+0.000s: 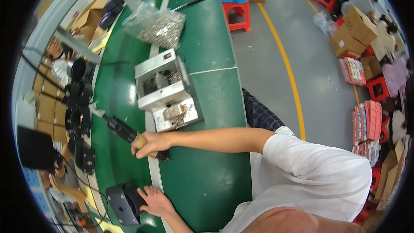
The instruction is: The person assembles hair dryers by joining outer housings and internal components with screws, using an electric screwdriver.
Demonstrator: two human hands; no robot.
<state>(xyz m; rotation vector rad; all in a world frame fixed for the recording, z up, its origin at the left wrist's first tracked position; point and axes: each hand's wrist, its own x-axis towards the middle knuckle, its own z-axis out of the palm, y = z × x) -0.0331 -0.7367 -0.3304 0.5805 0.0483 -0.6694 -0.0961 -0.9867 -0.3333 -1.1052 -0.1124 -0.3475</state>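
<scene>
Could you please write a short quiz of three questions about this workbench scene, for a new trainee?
1. True or false: the right hand grips the handle of a black power screwdriver whose tip points away from the person.
2. What does the left hand touch? A) the clear bag of small metal parts B) a black plastic housing C) a red stool
3. Fill in: the silver machine stands on the ____ belt.

Key: 1 true; 2 B; 3 green.
</scene>
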